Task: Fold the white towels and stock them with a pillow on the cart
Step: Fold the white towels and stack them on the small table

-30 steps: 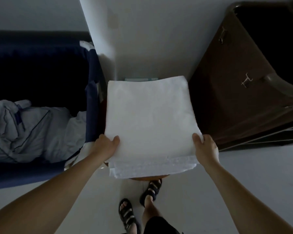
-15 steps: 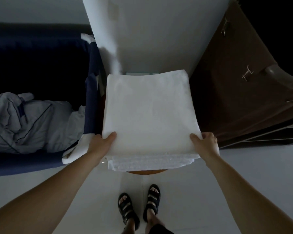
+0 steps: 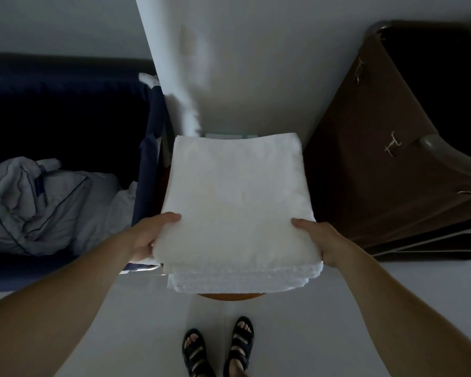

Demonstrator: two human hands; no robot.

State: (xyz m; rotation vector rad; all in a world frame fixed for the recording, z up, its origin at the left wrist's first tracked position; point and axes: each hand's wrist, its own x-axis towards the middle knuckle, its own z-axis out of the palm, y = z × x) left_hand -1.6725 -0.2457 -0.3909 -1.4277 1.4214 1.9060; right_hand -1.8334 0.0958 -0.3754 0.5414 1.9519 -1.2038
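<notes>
Clamping towels (image 3: 237, 200) at near corners with left grip (image 3: 150, 235) and right grip (image 3: 321, 240), thumbs on top. Holding these over stool (image 3: 229, 296), right of pillow (image 3: 38, 205). Recommending lifting level, supporting underside, preventing lower layers sliding.

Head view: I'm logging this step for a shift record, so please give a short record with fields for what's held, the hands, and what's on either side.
held: stack of folded white towels
left hand: grips the stack's near left corner, thumb on top
right hand: grips the near right corner, thumb on top
under stack: orange-brown wooden edge; resting or lifted, cannot tell
to the left: dark blue bin holding crumpled pale bedding
to the right: brown fabric bag
floor: feet in black sandals
</notes>
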